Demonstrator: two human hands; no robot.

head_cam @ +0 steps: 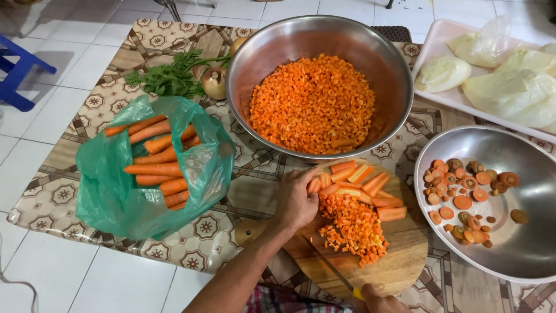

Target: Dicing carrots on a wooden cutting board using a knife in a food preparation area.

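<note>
Carrot sticks (353, 182) lie in a loose bunch at the far side of a round wooden cutting board (399, 261), with a heap of diced carrot (353, 229) just in front of them.

Going left to right: a blue stool (17, 72) stands on the white tiled floor (116, 278) at the far left. On the patterned mat (46, 197), a green plastic bag (116, 197) lies open with whole peeled carrots (153, 168) inside. Beyond it rest a bunch of green herbs (171, 75) and a brown onion (214, 82).

Next comes a large steel bowl (255, 52), filled with diced carrot, its near rim just beside the board. The left hand (295, 200) rests palm down at the board's left side, fingers curled over the ends of the carrot sticks and pressing them in place. A knife (327, 264) lies across the board's near part, blade pointing toward the dice. The right hand (376, 302), only partly seen at the bottom edge, is wrapped round the knife's yellow handle.

To the right, a second steel bowl (521, 255) holds carrot end slices (463, 200). Behind it, a pale pink tray (434, 58) carries pale cabbage pieces (509, 81), partly under clear plastic.
</note>
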